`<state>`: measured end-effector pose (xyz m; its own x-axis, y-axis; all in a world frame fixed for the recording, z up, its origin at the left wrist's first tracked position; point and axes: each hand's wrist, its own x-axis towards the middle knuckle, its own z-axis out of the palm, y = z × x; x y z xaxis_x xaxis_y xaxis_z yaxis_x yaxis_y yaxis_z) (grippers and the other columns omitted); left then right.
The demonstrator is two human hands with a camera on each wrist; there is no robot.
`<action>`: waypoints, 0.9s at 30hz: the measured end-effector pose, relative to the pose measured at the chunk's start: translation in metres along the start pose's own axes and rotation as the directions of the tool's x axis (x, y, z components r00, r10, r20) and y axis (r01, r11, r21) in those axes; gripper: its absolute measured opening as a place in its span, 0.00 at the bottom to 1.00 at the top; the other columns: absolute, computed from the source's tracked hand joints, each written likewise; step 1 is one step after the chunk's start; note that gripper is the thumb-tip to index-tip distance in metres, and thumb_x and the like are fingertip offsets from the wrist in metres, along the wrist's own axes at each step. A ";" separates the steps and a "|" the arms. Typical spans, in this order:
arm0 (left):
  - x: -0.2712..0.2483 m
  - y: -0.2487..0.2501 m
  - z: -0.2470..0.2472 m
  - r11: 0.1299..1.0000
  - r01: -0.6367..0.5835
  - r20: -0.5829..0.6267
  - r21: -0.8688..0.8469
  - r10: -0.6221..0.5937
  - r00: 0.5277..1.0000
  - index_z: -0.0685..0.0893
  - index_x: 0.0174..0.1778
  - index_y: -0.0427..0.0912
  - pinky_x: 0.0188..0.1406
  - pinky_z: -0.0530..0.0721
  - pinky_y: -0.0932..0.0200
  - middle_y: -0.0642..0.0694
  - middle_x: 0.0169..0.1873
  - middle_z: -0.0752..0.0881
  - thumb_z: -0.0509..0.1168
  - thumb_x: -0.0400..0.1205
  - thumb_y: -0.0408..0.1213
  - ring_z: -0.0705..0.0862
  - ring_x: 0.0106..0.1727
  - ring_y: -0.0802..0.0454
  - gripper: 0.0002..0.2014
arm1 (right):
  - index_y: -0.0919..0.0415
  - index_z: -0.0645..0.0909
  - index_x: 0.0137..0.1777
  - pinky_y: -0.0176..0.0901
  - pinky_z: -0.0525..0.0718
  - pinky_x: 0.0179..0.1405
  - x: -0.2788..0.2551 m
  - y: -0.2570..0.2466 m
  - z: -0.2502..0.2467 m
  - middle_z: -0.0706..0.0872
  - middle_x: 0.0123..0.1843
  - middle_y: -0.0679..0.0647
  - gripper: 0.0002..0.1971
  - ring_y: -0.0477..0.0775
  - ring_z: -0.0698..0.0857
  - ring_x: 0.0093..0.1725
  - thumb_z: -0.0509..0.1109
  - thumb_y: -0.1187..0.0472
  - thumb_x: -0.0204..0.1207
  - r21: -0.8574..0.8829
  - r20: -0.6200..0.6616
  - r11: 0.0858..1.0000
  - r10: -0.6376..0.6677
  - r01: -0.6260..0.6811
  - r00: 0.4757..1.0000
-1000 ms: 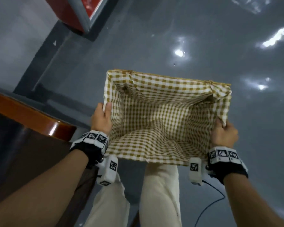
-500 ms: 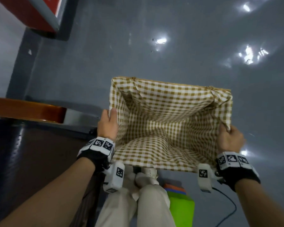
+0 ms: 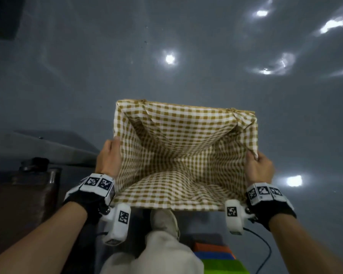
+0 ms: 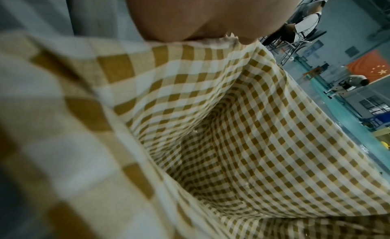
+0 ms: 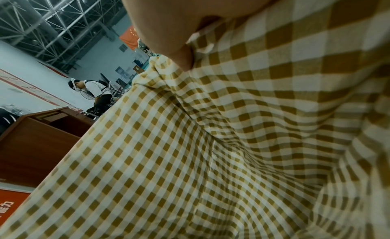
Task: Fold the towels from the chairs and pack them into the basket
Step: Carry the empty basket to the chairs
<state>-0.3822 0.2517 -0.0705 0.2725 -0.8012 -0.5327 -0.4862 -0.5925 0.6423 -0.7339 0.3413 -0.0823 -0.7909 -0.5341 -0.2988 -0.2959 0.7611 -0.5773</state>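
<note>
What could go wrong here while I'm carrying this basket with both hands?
1. Each hand, left hand and right hand, seems to grip only the loose checked liner at the rim of the basket; the cloth might slip or pull off.
2. The basket hides the floor ahead, and a cable trails by the legs, so tripping is possible.
3. The coloured block underfoot could catch a step.

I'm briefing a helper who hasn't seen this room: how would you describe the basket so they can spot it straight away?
Look over the glossy grey floor, straight ahead of the person's legs. The basket is the open rectangular box carried between the left hand and the right hand, each gripping a side rim. Its mustard-and-white checked cloth lining sets it apart from the plain coloured blocks below; nothing lies inside.
</note>
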 end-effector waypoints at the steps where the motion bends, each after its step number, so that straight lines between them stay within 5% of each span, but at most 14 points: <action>1: 0.007 -0.013 0.009 1.000 -0.001 0.010 0.008 0.001 1.000 0.76 0.55 0.47 0.53 0.67 0.53 0.48 0.50 0.75 0.46 0.85 0.57 0.73 0.50 0.48 0.21 | 0.67 0.85 0.52 0.44 0.70 0.43 0.002 0.011 0.009 0.81 0.39 0.59 0.15 0.58 0.78 0.41 0.63 0.56 0.81 -0.009 -0.004 1.000 0.003 -0.003 1.000; 4: 0.021 -0.045 0.028 1.000 0.014 0.014 0.028 -0.014 1.000 0.76 0.60 0.44 0.53 0.68 0.52 0.47 0.52 0.76 0.45 0.85 0.57 0.73 0.51 0.48 0.24 | 0.66 0.85 0.50 0.44 0.71 0.42 0.002 0.039 0.033 0.83 0.40 0.61 0.15 0.61 0.80 0.42 0.62 0.55 0.81 -0.015 0.014 1.000 0.004 -0.004 1.000; 8: 0.025 -0.070 0.041 0.996 0.007 -0.041 0.091 -0.003 0.999 0.74 0.48 0.41 0.48 0.68 0.51 0.43 0.47 0.78 0.46 0.85 0.56 0.75 0.47 0.44 0.21 | 0.66 0.83 0.50 0.44 0.69 0.42 -0.002 0.055 0.049 0.82 0.41 0.61 0.15 0.60 0.78 0.42 0.62 0.54 0.82 -0.054 0.029 0.998 0.014 -0.013 0.999; 11: 0.022 -0.066 0.042 0.990 0.000 -0.034 0.138 0.005 0.999 0.75 0.53 0.40 0.50 0.71 0.49 0.35 0.54 0.80 0.45 0.86 0.55 0.77 0.51 0.39 0.23 | 0.68 0.80 0.55 0.44 0.70 0.45 -0.001 0.049 0.046 0.84 0.50 0.65 0.16 0.65 0.81 0.49 0.61 0.54 0.83 -0.101 0.091 0.995 0.035 -0.026 0.995; 15: 0.007 -0.047 0.020 0.969 -0.031 0.019 0.246 0.027 0.999 0.74 0.67 0.35 0.59 0.73 0.48 0.32 0.66 0.78 0.52 0.86 0.48 0.77 0.64 0.34 0.22 | 0.71 0.75 0.66 0.54 0.76 0.61 -0.021 0.026 0.026 0.80 0.65 0.69 0.19 0.69 0.77 0.64 0.64 0.59 0.81 -0.243 0.162 0.969 -0.010 0.050 0.987; 18: -0.020 -0.029 -0.020 0.981 -0.069 0.032 0.183 0.064 0.997 0.76 0.69 0.38 0.67 0.72 0.50 0.36 0.69 0.77 0.58 0.84 0.40 0.75 0.68 0.38 0.18 | 0.68 0.73 0.72 0.57 0.70 0.71 -0.054 -0.014 0.004 0.74 0.71 0.69 0.23 0.69 0.71 0.72 0.67 0.61 0.79 -0.334 0.221 0.918 -0.143 0.212 0.965; 22: -0.083 -0.002 -0.104 0.985 -0.174 0.035 -0.018 0.174 0.984 0.84 0.58 0.38 0.65 0.77 0.53 0.38 0.57 0.86 0.62 0.83 0.34 0.83 0.59 0.43 0.11 | 0.66 0.84 0.58 0.43 0.75 0.59 -0.125 -0.099 -0.019 0.85 0.59 0.61 0.12 0.59 0.81 0.61 0.67 0.61 0.79 -0.253 0.445 0.785 -0.424 0.565 0.789; 24: -0.128 0.001 -0.174 0.977 -0.198 -0.043 -0.081 0.195 0.980 0.86 0.54 0.38 0.60 0.80 0.57 0.40 0.50 0.88 0.63 0.82 0.32 0.85 0.53 0.48 0.09 | 0.66 0.85 0.52 0.42 0.77 0.53 -0.186 -0.153 -0.025 0.87 0.53 0.60 0.09 0.58 0.84 0.54 0.68 0.62 0.79 -0.150 0.554 0.697 -0.528 0.701 0.644; 26: -0.152 0.007 -0.199 0.970 -0.236 -0.070 -0.061 0.231 0.970 0.87 0.50 0.40 0.52 0.79 0.62 0.44 0.45 0.88 0.63 0.82 0.33 0.85 0.48 0.52 0.07 | 0.65 0.86 0.49 0.42 0.77 0.49 -0.219 -0.180 -0.031 0.87 0.50 0.60 0.08 0.57 0.84 0.49 0.69 0.61 0.78 -0.078 0.576 0.643 -0.595 0.762 0.561; 27: -0.172 0.007 -0.235 0.969 -0.239 -0.123 -0.063 0.230 0.965 0.87 0.49 0.41 0.49 0.78 0.65 0.46 0.43 0.88 0.63 0.81 0.33 0.84 0.46 0.53 0.07 | 0.65 0.86 0.48 0.40 0.75 0.48 -0.251 -0.204 -0.032 0.87 0.49 0.60 0.07 0.57 0.84 0.47 0.70 0.61 0.78 -0.015 0.609 0.578 -0.642 0.816 0.466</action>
<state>-0.2370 0.3662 0.1551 0.2531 -0.9201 -0.2990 -0.4838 -0.3881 0.7845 -0.4921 0.3322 0.1345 0.1477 -0.9614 -0.2320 -0.8242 0.0100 -0.5662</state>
